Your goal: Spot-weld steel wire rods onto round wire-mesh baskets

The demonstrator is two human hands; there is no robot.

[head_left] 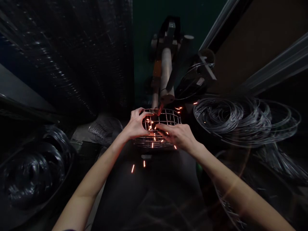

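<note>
A wire basket (pixel 173 117) with a grid of metal rods sits under the electrode tip (pixel 160 109) of a spot welder (pixel 166 70). My left hand (pixel 136 125) grips the basket's left side, thumb and fingers curved around the wires. From the right, my right hand (pixel 181 135) is closed at the front of the basket, its fingers reaching toward the middle. Whether those fingertips also pinch a separate wire cannot be made out. Orange sparks (pixel 150 126) fly between the hands and drop below the basket.
Wire rings (pixel 218 112) are heaped at the right, with a bundle of wires (pixel 286 163) below them. More coiled wire rings (pixel 36 173) lie at the lower left. A smaller ring stack (pixel 106 130) rests left of the basket. Dark plastic sheeting (pixel 72 57) hangs at upper left.
</note>
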